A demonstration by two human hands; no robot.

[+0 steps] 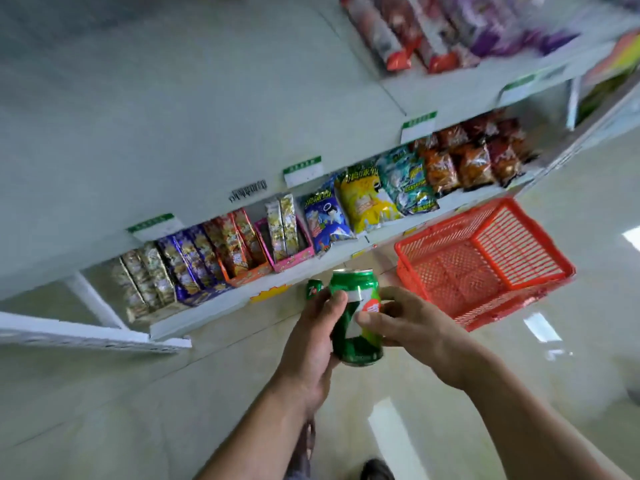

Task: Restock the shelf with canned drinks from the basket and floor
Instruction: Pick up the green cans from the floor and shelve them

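Green can [356, 317] gripped between left hand [311, 341] fingers [337, 299] and right hand [412, 323] fingers, red basket [485, 261] beside.

A glossy pale tiled floor [138, 410] spreads underfoot, catching bright white reflections of ceiling light [540, 327] on the right. To the far left rises a pale grey-green metal shelving unit [173, 116], its lower tier crowded with colourful snack packets [363, 199].

Held can: green drink can [356, 317] between left hand [313, 344] and right hand [412, 323].
Behind it: second green can [313, 289] on the floor [104, 410], by the bottom shelf [214, 313] edge.
Right: red plastic basket [485, 261] on the floor.
Bottom shelf: snack packets [363, 199] in a row.
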